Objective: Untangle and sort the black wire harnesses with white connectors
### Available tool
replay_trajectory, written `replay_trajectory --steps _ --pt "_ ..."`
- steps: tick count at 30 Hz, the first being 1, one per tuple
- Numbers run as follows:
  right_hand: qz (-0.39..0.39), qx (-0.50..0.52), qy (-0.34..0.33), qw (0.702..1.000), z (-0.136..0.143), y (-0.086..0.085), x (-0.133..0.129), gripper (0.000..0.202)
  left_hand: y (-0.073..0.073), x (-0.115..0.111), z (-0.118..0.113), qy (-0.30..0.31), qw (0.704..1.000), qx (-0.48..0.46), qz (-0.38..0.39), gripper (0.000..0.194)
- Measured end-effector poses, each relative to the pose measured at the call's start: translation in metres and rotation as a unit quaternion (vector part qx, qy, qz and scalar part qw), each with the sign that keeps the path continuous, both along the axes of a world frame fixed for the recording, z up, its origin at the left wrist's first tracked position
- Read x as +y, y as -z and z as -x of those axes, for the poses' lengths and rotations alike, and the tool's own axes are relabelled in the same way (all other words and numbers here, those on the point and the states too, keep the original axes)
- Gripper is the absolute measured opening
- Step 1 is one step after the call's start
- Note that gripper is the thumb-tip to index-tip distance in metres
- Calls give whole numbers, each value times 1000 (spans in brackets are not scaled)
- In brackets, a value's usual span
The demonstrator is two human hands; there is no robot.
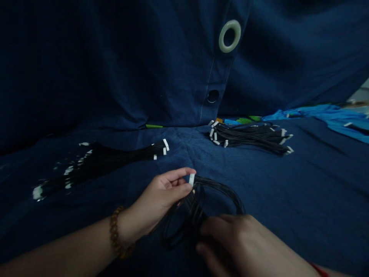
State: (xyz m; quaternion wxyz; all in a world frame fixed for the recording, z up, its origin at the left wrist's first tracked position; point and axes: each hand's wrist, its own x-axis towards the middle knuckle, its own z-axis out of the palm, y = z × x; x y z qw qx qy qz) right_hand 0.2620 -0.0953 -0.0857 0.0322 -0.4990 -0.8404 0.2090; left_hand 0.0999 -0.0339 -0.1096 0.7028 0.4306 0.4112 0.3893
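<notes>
My left hand (170, 188), a beaded bracelet at its wrist, pinches a white connector (191, 179) between thumb and forefinger. From that connector a looped black wire harness (221, 187) curves out to the right and back down. Lower right, my right hand (230, 238) is curled over the dark wires and slightly blurred. Its fingers close round the harness, partly hidden in shadow. To the left lies a bundle of black wire harnesses (121, 156) with white connectors at both ends. Another such bundle (249, 136) rests farther back on the right.
Dark blue cloth (302, 192) covers the work surface, and a blue curtain (115, 69) with a pale ring eyelet (230, 36) hangs behind it. Bright blue material (325, 114) lies at the far right. Bits of green and orange show along the curtain's foot.
</notes>
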Motion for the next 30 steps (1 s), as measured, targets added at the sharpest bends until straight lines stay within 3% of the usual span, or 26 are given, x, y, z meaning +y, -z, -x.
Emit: replay_trajectory --steps 5,7,9,10,12,15,20,22,27,30 --pt "127 113 72 983 0 -11 8 20 -3 0 1 -18 1000 9 -4 30" --pt "251 212 109 938 -1 -11 10 17 -6 -1 0 -30 1000 9 3 30" --pt "380 307 128 863 0 -8 12 15 -9 -2 -1 -41 999 8 11 30" --pt "422 336 135 831 1 -6 12 15 -11 -2 -1 -46 999 9 14 30" --pt "449 359 142 806 3 -1 12 15 -12 -3 -2 -48 999 13 16 29" --pt "421 331 165 828 4 5 10 18 -11 -2 -2 -39 999 13 7 29" --pt "253 214 122 936 2 4 5 12 -5 0 0 -23 1000 0 -10 32" --pt "194 179 93 960 3 3 4 16 -4 -1 0 -25 1000 -4 -8 32" --pt "149 163 97 971 0 2 4 19 -5 -2 0 -36 999 -13 -11 29" --pt "173 268 111 941 -7 -4 11 20 -7 -1 -1 -55 998 -10 4 29"
